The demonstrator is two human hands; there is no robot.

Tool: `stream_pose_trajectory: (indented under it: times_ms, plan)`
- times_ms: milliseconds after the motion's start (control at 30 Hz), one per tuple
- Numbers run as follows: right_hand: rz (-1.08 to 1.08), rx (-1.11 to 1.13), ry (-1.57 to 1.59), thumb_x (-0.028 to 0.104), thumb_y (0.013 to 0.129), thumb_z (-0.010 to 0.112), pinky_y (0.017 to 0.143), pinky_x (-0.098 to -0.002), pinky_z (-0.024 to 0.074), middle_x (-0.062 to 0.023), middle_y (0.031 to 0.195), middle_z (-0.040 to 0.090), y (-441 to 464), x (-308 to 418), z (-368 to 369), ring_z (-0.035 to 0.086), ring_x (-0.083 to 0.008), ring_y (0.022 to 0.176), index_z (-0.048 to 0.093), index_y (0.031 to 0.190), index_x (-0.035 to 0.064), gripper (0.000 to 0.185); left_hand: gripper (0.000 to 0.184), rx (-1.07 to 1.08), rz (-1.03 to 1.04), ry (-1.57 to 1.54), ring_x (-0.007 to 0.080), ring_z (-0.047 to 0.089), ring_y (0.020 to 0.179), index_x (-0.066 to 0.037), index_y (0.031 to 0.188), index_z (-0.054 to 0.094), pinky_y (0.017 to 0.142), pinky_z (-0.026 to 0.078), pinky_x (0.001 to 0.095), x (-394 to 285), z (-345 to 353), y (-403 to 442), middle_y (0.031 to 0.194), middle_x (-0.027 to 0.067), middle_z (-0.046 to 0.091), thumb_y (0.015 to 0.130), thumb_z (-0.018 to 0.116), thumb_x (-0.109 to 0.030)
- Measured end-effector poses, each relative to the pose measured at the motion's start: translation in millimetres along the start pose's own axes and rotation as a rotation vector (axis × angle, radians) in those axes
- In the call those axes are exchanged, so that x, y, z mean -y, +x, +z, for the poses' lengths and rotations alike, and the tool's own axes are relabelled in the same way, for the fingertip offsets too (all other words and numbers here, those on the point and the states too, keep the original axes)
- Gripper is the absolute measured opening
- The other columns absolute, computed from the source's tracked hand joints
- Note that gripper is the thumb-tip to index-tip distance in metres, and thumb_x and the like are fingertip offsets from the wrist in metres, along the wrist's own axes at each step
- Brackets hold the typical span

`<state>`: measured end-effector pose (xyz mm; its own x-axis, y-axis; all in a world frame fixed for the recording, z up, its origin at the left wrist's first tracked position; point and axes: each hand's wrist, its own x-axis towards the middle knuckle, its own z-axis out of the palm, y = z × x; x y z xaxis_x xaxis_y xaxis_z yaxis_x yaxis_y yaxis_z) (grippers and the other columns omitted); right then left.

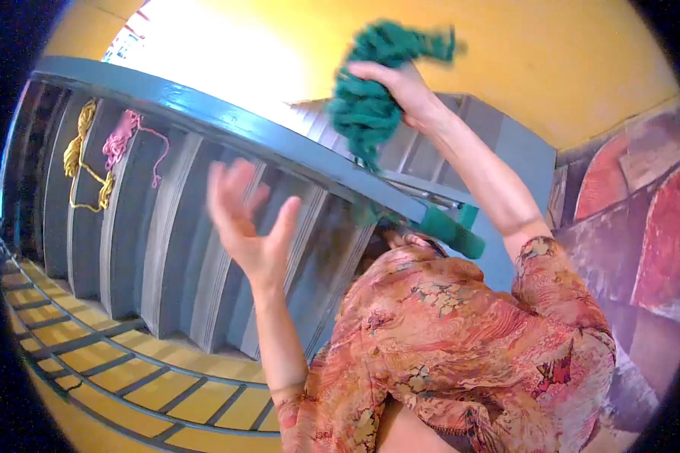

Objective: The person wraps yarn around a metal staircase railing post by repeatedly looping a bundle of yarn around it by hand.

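Note:
My right hand [397, 87] is raised at the upper middle, closed around a thick bundle of green yarn [366, 102]. Part of the bundle hangs below the hand and a loose end sticks out to the right, slightly blurred. Left of it, my left hand [245, 219] is held up with fingers and thumb spread and nothing in it. Its fingertips are smeared by motion. A tangled pink yarn [119, 140] and a yellow yarn [79, 147] lie on the grey stair steps at the far left, apart from both hands.
Grey stairs [177, 234] run behind my left hand, edged by a blue-grey beam [227, 113]. A dark metal railing [136, 370] curves along the lower left. A green cylindrical object [453, 230] is near my collar. A painted wall [619, 219] stands at right.

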<state>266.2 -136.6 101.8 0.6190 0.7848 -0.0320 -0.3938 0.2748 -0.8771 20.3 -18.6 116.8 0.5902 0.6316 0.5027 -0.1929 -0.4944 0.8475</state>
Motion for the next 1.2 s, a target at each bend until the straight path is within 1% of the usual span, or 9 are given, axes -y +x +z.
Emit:
stream_pose_trajectory:
  times_ms: [100,167,233,333,500,533,733,1000,1200]
  plan:
    - [-0.343,0.231,-0.542,0.038,0.08,0.068,0.064,-0.0267,0.0525,-0.0018,0.08,0.064,-4,46,97,0.06,-0.0104,0.069,0.063,0.092,0.0057,0.035,0.087,-0.114,0.321,-0.137,0.0272,0.049,0.118,-0.001,0.137,0.035,0.1,0.039,0.0396,-7,19,31,0.128,0.0138,0.049,0.064,0.08,0.001]
    - [-0.056,0.807,-0.601,0.053,0.073,0.071,0.076,-0.0298,0.0501,-0.0075,0.095,0.068,-16,57,143,0.063,-0.0189,0.079,0.063,0.109,0.003,0.062,0.079,-0.134,-0.005,-0.301,0.0285,0.049,0.117,-0.002,0.136,0.037,0.102,0.038,0.043,23,2,36,0.13,0.0129,0.048,0.07,0.078,-0.012]
    - [-0.658,0.842,-0.679,0.053,0.077,0.067,0.075,-0.0296,0.0514,-0.0129,0.102,0.067,-6,42,155,0.063,-0.0199,0.089,0.063,0.108,-0.0012,0.063,0.058,-0.258,-0.258,-0.719,0.0288,0.052,0.112,-0.003,0.13,0.046,0.101,0.039,0.0456,26,-33,38,0.126,0.0132,0.052,0.082,0.066,-0.029]
    - [-0.094,0.788,-0.593,0.041,0.086,0.062,0.063,-0.0245,0.0529,-0.0102,0.095,0.068,-15,56,124,0.066,-0.014,0.079,0.064,0.11,0.0017,0.046,0.043,-0.401,-0.352,-0.984,0.0295,0.055,0.106,-0.004,0.119,0.055,0.095,0.045,0.0481,54,-148,1,0.116,0.0147,0.058,0.089,0.052,-0.035]
    - [0.041,0.321,-0.712,0.032,0.091,0.057,0.057,-0.021,0.0485,-0.0062,0.086,0.068,1,18,-7,0.064,-0.0097,0.069,0.065,0.104,0.0038,0.032,0.044,-0.467,-0.102,0.755,0.0312,0.061,0.099,0.007,0.113,0.055,0.091,0.048,0.0454,6,-293,-102,0.114,0.0159,0.06,0.083,0.063,-0.023]
    - [0.057,0.222,-0.781,0.031,0.09,0.058,0.059,-0.022,0.0489,-0.0061,0.088,0.068,-2,8,-35,0.064,-0.0101,0.073,0.065,0.105,0.0042,0.031,0.04,-1.012,-0.476,0.096,0.0291,0.06,0.097,-0.005,0.117,0.058,0.081,0.05,0.0375,-25,-290,-101,0.113,0.0145,0.061,0.09,0.049,-0.033]
    - [0.232,0.303,-0.813,0.026,0.088,0.061,0.08,-0.0309,0.0496,-0.0071,0.106,0.065,-53,-20,-108,0.061,-0.0144,0.098,0.058,0.12,0.0063,0.038,0.04,-1.303,-0.506,0.834,0.0302,0.06,0.099,-0.001,0.117,0.057,0.086,0.05,0.0406,-48,-468,-254,0.114,0.0147,0.061,0.088,0.053,-0.029]
    - [0.455,0.628,-0.608,0.031,0.076,0.075,0.093,-0.034,0.0459,-0.0127,0.121,0.059,-94,-58,-107,0.057,-0.0207,0.108,0.049,0.131,0.0053,0.066,0.042,-1.121,-0.936,0.084,0.0315,0.059,0.103,0.001,0.117,0.055,0.091,0.048,0.0456,35,-398,-327,0.115,0.0151,0.06,0.086,0.056,-0.027]
    - [0.105,-0.061,-0.896,0.018,0.08,0.069,0.062,-0.025,0.0493,-0.0019,0.075,0.064,-117,-34,-66,0.058,-0.0076,0.068,0.066,0.087,0.004,0.016,0.05,-0.804,-1.002,-0.497,0.0316,0.053,0.11,-0.002,0.126,0.051,0.095,0.043,0.0486,87,-297,-256,0.122,0.0145,0.056,0.087,0.051,-0.033]
